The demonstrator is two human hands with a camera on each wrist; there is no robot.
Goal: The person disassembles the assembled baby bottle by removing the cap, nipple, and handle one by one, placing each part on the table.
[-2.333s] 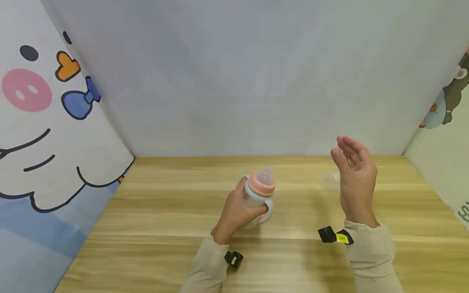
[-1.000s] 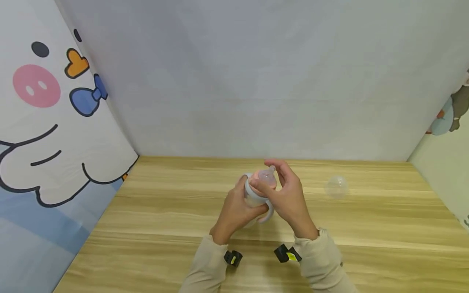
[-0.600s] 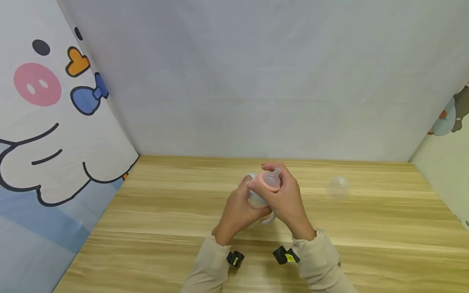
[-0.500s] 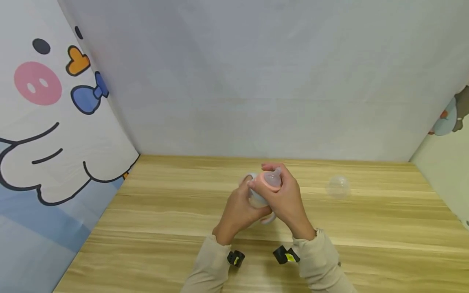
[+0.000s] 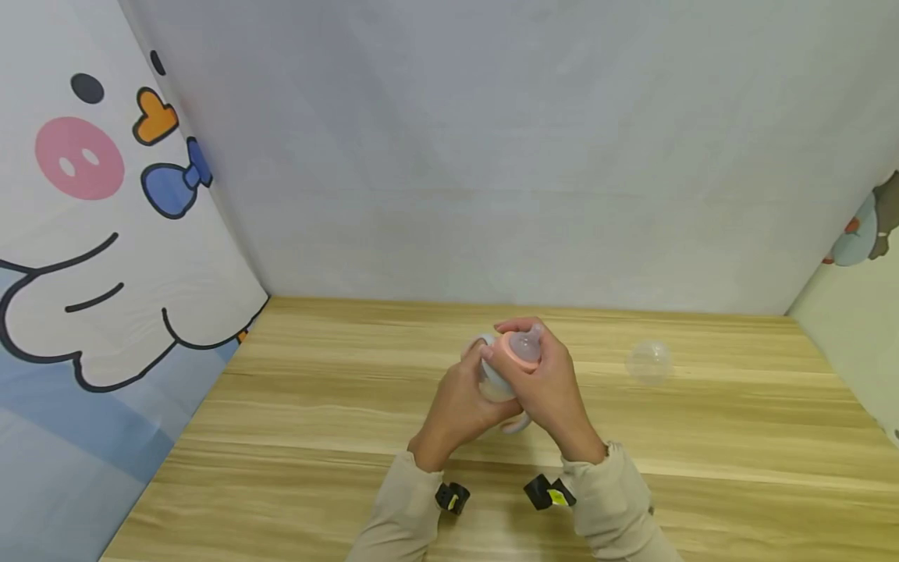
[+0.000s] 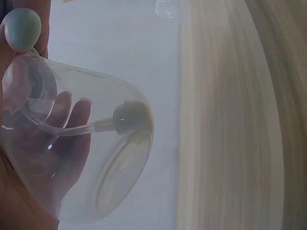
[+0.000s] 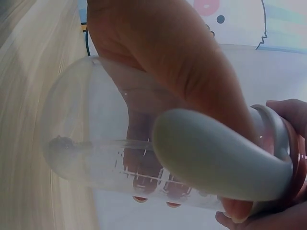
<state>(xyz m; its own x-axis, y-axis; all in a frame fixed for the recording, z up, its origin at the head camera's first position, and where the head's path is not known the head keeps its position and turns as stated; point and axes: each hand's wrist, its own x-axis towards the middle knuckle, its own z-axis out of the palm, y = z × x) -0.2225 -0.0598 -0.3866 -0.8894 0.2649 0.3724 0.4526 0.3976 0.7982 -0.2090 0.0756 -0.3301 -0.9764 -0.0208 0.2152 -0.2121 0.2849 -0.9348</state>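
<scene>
A clear baby bottle with pale grey-blue side handles is held tilted above the table in the head view. My left hand wraps around its transparent body, fingers showing through the wall in both wrist views. Inside runs a straw with a weighted end. My right hand grips the pink collar at the top, thumb on the near side and fingers curled around the far side. The translucent nipple pokes up between thumb and fingers.
A clear dome cap sits on the wood-grain table to the right of the hands. Behind the table stands a pale backdrop, with a cartoon-printed sheet on the left.
My right hand has come left from beside the clear cap and taken hold of the bottle's collar. The bottle leans more to the right. My left hand keeps its grip on the body.
</scene>
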